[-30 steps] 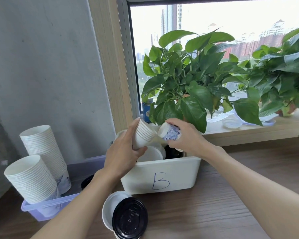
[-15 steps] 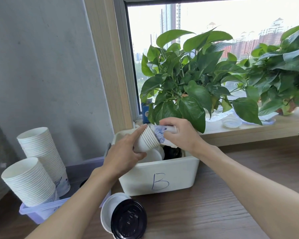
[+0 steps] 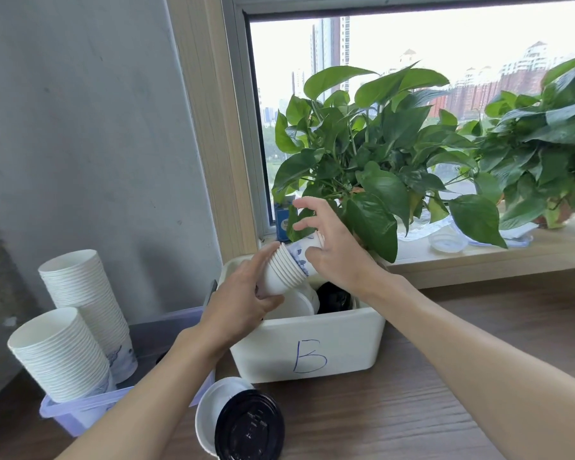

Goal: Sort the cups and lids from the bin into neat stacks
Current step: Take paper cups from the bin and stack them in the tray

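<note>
My left hand (image 3: pixel 243 307) wraps round a short stack of white cups (image 3: pixel 281 272), tilted just above the white bin marked B (image 3: pixel 312 346) at the frame's centre. My right hand (image 3: pixel 336 250), fingers splayed and loose, presses a blue-patterned cup (image 3: pixel 301 252) into the stack's open end. Lids (image 3: pixel 249 426) lie at bottom centre.

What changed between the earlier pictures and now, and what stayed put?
The right hand slid the printed cup leftward into the cup stack, then spread its fingers, loosening its grip. The left hand kept gripping the stack over the white bin; tall stacks and lids stayed.
</note>
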### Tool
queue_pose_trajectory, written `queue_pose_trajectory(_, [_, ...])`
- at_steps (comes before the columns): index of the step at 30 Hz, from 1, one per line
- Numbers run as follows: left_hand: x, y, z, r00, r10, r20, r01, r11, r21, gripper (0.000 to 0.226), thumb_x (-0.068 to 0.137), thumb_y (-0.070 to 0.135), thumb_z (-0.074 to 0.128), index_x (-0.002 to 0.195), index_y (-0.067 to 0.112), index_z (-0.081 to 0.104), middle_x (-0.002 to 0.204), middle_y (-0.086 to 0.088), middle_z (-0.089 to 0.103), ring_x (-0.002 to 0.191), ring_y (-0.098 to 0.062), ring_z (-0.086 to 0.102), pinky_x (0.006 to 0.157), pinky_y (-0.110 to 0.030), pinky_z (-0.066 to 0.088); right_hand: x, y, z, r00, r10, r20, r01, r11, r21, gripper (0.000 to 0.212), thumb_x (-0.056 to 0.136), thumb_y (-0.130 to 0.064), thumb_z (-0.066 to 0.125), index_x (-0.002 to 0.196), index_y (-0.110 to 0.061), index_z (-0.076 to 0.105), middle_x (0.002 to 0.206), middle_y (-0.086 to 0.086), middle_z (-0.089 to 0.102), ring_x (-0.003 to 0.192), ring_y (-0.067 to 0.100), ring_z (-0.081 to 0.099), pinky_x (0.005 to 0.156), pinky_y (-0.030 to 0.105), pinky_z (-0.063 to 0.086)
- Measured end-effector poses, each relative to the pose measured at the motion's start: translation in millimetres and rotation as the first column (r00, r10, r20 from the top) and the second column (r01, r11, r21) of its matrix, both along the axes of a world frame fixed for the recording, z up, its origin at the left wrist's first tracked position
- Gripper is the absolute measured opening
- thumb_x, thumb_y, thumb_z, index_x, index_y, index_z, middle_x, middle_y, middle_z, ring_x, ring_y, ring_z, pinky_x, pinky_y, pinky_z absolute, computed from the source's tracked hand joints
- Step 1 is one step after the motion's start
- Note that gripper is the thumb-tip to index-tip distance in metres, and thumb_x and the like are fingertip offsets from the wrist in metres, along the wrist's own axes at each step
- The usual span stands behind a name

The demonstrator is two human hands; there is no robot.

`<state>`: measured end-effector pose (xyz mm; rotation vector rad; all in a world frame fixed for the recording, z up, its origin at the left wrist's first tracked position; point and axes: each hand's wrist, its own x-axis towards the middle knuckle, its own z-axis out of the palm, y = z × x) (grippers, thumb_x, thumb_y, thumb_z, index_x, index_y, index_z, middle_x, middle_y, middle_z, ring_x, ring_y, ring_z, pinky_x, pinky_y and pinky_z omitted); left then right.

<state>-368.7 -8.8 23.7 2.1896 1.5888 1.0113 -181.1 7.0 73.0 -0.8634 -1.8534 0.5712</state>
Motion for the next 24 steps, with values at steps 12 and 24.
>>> queue_pose_trajectory(12, [-1, -1, -3, 0.996, -0.036, 0.080, 0.034, 0.999, 0.029, 0.087, 0.082, 0.027, 0.078, 0.138, 0.066, 0.023, 0.122, 0.018, 0.053, 0.094, -0.017, 0.062, 0.087, -0.049, 0.054, -3, 1, -18, 0.999, -0.040, -0.014, 0.038, 0.991, -0.130, 0.074, 0.086, -0.025, 0.068, 0.148, -0.021, 0.027, 0.143, -0.007, 0.040, 0.128, 0.004, 0.041, 0.103, 0.022, 0.035])
queue_pose_trajectory(24, [-2, -1, -2, 0.998, -0.039, 0.054, 0.035, 0.997, 0.070, 0.090, 0.083, 0.028, 0.076, 0.140, 0.067, 0.018, 0.109, 0.009, 0.056, 0.075, -0.013, 0.052, 0.071, -0.032, 0.049, -6, 6, -31, 0.988, 0.144, -0.058, -0.155, 0.920, -0.361, 0.065, 0.099, -0.044, 0.042, 0.153, -0.024, 0.013, 0.156, -0.013, 0.025, 0.137, -0.004, 0.028, 0.116, 0.026, 0.022])
